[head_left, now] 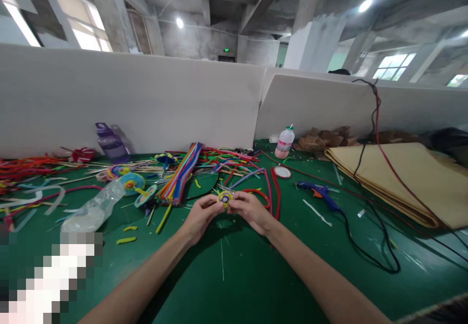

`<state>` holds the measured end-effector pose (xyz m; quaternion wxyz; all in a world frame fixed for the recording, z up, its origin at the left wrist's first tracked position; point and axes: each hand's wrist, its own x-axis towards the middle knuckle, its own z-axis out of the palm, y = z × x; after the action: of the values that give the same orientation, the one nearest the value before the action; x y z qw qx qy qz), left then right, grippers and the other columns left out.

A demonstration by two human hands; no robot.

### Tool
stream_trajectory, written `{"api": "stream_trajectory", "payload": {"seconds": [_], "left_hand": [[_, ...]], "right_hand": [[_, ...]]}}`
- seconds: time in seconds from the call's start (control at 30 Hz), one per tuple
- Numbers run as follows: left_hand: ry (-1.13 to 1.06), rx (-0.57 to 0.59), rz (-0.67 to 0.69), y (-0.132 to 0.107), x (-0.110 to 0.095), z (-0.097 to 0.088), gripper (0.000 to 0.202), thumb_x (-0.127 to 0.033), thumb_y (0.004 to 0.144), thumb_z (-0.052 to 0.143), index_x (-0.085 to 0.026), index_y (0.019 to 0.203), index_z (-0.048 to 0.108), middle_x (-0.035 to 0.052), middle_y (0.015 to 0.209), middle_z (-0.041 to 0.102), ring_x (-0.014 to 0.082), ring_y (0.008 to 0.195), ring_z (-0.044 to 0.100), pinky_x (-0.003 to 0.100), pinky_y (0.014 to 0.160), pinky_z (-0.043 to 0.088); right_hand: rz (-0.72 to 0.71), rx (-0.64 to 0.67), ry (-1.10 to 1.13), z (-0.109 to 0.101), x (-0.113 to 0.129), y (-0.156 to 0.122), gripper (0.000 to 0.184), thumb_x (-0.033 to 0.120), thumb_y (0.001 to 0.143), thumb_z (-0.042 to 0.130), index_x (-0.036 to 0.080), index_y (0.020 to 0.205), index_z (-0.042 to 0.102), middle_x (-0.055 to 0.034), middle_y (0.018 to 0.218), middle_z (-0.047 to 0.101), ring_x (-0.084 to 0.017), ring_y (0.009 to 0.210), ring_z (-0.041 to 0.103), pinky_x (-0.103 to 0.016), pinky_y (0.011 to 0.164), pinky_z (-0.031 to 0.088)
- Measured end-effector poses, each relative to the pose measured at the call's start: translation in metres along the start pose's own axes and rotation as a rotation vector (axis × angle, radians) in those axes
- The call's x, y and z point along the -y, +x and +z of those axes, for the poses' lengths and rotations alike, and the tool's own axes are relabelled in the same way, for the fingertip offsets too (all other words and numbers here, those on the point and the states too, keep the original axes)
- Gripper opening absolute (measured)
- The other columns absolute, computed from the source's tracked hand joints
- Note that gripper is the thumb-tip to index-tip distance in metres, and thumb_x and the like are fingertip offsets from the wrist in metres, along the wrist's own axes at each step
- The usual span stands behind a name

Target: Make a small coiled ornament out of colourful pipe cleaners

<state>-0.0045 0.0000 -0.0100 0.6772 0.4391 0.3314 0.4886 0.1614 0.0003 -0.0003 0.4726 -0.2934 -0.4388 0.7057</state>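
The small round yellow-and-purple pipe-cleaner coil faces up, just above the green table. The left hand pinches its left rim and the right hand its right rim, both equally near.

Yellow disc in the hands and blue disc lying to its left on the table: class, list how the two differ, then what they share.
The yellow disc is pinched between the left hand and right hand; the blue disc lies untouched on the green table. The yellow disc looks smaller than the blue disc. The yellow disc has a purple centre; the blue disc's is yellowish. Both look like round coils of craft wire.
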Motion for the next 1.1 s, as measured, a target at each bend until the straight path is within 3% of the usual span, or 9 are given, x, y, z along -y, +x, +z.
{"api": "stream_trajectory", "payload": {"seconds": [0.47, 0.63, 0.97, 1.1], "left_hand": [[0.090, 0.046, 0.023, -0.001, 0.001, 0.001, 0.010, -0.019, 0.066, 0.071, -0.014, 0.071, 0.064, 0.0014, 0.070, 0.066, 0.0128, 0.070, 0.060, 0.024, 0.073, 0.044], [0.105, 0.018, 0.026, -0.001, 0.002, -0.002, 0.013, -0.021, 0.066, 0.071, -0.014, 0.076, 0.067, 0.0029, 0.075, 0.068, 0.0142, 0.072, 0.061, 0.026, 0.075, 0.044], [0.054, 0.054, -0.017, -0.003, -0.002, -0.006, 0.007, -0.017, 0.066, 0.071, -0.013, 0.068, 0.066, 0.0007, 0.070, 0.064, 0.0103, 0.070, 0.058, 0.020, 0.071, 0.044], [0.036, 0.068, 0.019, -0.002, -0.003, -0.002, 0.010, -0.018, 0.067, 0.071, -0.014, 0.076, 0.067, 0.0030, 0.075, 0.066, 0.0135, 0.074, 0.060, 0.025, 0.076, 0.044]], "right_hand": [[0.038, 0.067, 0.005, -0.005, 0.000, -0.001, 0.019, 0.024, 0.066, 0.070, 0.013, 0.076, 0.059, -0.0026, 0.075, 0.062, -0.012, 0.069, 0.059, -0.028, 0.070, 0.043], [0.040, 0.054, -0.014, -0.005, -0.004, 0.002, 0.019, 0.022, 0.063, 0.073, 0.012, 0.070, 0.058, -0.0018, 0.068, 0.061, -0.011, 0.064, 0.058, -0.025, 0.065, 0.042], [0.066, 0.097, 0.071, -0.007, -0.012, 0.005, 0.020, 0.020, 0.059, 0.076, 0.011, 0.070, 0.061, -0.0024, 0.070, 0.062, -0.010, 0.062, 0.057, -0.025, 0.066, 0.043], [0.040, 0.063, 0.086, -0.002, -0.010, 0.004, 0.021, 0.023, 0.061, 0.075, 0.012, 0.070, 0.059, -0.0016, 0.068, 0.061, -0.010, 0.062, 0.057, -0.024, 0.062, 0.042]]}}
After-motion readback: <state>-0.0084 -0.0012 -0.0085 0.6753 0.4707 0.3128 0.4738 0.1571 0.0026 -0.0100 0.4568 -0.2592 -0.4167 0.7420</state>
